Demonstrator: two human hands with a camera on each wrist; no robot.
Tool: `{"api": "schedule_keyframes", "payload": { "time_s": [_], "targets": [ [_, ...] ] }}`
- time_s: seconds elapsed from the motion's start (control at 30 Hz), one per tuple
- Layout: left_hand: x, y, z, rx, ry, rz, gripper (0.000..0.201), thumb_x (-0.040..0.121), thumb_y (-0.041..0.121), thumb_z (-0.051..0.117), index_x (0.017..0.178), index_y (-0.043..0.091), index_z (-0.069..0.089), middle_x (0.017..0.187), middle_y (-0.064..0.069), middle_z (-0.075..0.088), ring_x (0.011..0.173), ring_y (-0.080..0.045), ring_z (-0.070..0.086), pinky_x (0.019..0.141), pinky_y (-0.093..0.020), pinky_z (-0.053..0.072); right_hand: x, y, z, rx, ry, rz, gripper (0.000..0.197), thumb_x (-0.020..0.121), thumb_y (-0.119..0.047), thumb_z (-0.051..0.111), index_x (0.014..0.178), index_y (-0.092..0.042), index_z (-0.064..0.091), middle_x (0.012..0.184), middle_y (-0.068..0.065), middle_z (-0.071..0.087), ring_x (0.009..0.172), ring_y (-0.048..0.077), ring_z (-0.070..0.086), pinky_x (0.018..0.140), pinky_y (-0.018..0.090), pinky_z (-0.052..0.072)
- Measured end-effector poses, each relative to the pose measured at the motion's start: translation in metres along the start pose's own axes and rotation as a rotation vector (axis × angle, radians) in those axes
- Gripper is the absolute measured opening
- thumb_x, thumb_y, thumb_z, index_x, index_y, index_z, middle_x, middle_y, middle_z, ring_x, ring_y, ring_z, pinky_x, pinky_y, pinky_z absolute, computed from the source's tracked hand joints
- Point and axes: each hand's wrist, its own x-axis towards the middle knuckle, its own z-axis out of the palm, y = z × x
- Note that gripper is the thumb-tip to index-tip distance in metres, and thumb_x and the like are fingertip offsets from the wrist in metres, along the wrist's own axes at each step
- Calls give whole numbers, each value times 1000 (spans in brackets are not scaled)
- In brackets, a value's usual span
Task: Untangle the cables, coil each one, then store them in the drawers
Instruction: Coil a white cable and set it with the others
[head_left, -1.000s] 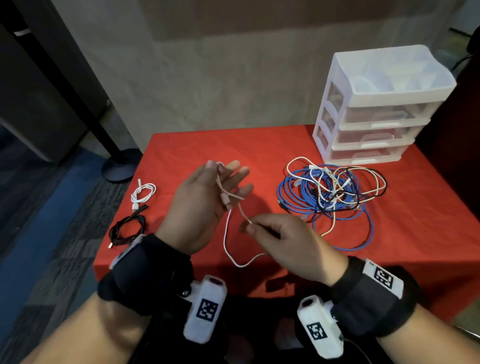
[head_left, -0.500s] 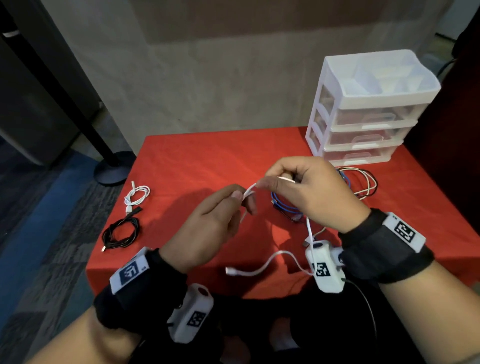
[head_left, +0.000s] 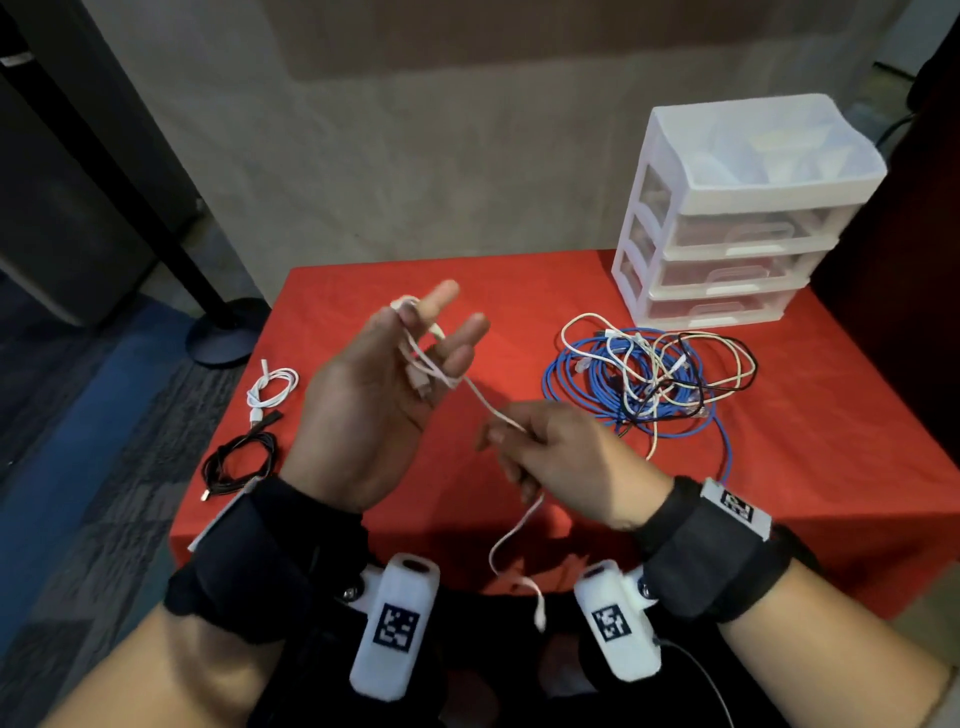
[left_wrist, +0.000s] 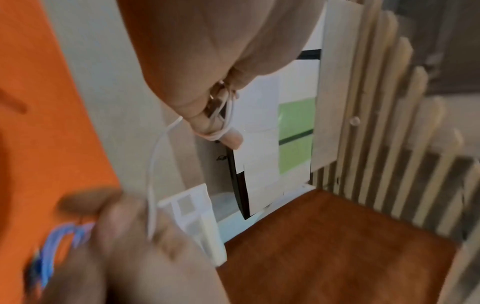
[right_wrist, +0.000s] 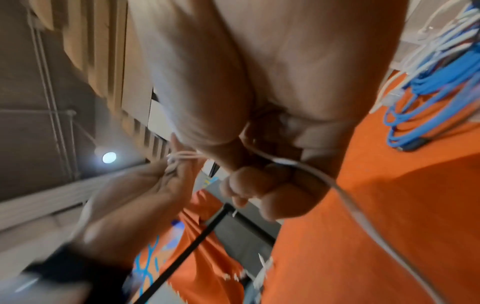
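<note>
1. the left hand (head_left: 371, 400) is raised palm-up above the red tablecloth (head_left: 519, 291), fingers spread, with turns of a thin white charging cable (head_left: 483, 400) wrapped around them.
2. the right hand (head_left: 561, 457) pinches the same cable between thumb and fingertips; its free end hangs below, off the table's near edge.
3. a tangled pile of blue, white and black cables (head_left: 649, 379) lies right of the hands, just in front of the white plastic three-drawer unit (head_left: 727, 218), drawers closed.
4. a small coiled white cable (head_left: 272, 389) and a coiled black cable (head_left: 239, 462) rest at the table's left edge.
</note>
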Motion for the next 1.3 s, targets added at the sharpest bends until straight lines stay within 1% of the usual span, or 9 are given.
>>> {"api": "schedule_keyframes", "payload": {
  "time_s": [0.17, 0.3, 0.43, 0.57, 0.67, 0.77, 0.9, 1.13, 1.3],
  "targets": [
    [11, -2, -17, 664, 36, 338, 20, 111, 21, 31, 109, 12, 49, 159, 5, 40, 129, -17, 59, 102, -42, 53, -29, 2, 18, -262, -88, -123, 19, 104, -17, 53, 100, -16, 72, 64, -30, 57, 64, -10, 54, 66, 9, 36],
    [6, -21, -43, 1374, -131, 398, 40, 109, 36, 31, 148, 27, 39, 161, 17, 33, 127, -3, 58, 106, -41, 49, -34, -22, 4, -409, -89, -254, 18, 103, -25, 56, 94, -24, 70, 63, -21, 53, 62, -6, 51, 63, 10, 33],
    [-10, -33, -46, 1633, -127, 305, 35, 108, 41, 29, 135, 30, 50, 129, 22, 62, 95, -8, 69, 81, -35, 52, -23, -38, -31, -381, 21, -315, 18, 102, -27, 60, 89, -23, 72, 64, -11, 59, 58, -1, 50, 60, 17, 37],
    [-27, -33, -27, 1134, -228, 89, 31, 111, 25, 34, 102, 17, 63, 64, 19, 56, 56, 6, 46, 59, -14, 36, -9, -38, -45, -311, 141, -271, 17, 101, -25, 63, 89, -22, 75, 75, -17, 71, 73, -2, 64, 71, 22, 46],
    [-31, -29, -13, 902, -247, 20, 33, 111, 27, 35, 99, 6, 58, 82, -13, 66, 52, -8, 29, 52, -24, 24, 1, -30, -50, -108, 227, -198, 19, 97, -24, 68, 81, -15, 72, 60, -15, 58, 56, 1, 49, 59, 24, 39],
    [-31, -22, -5, 707, -138, -1, 37, 109, 19, 32, 104, -14, 49, 85, 3, 71, 48, -9, 23, 47, -18, 22, 6, -16, -46, 6, 187, -135, 21, 100, -21, 63, 82, -11, 67, 56, -12, 48, 49, 2, 37, 50, 19, 30],
    [-28, -8, -5, 443, -51, 30, 26, 108, 24, 33, 90, 13, 49, 96, -4, 65, 44, -6, 24, 47, -20, 22, 8, 8, -38, 38, 108, -64, 22, 104, -24, 57, 95, -10, 72, 69, 3, 59, 61, 16, 53, 60, 28, 42],
    [-14, 11, -19, 47, -97, -88, 30, 110, 31, 30, 89, 20, 48, 98, 5, 60, 35, -2, 28, 47, -16, 23, 7, 53, -31, -336, 163, -122, 23, 95, -50, 58, 91, -35, 76, 93, -11, 70, 96, 18, 60, 98, 41, 42],
    [-13, 1, -15, -10, -66, -103, 32, 109, 32, 31, 87, 20, 49, 102, 6, 66, 35, -3, 30, 47, -14, 31, 7, 55, -27, -486, 276, -114, 31, 93, -53, 55, 96, -33, 79, 87, -8, 69, 89, 16, 59, 88, 34, 41]
  ]
}}
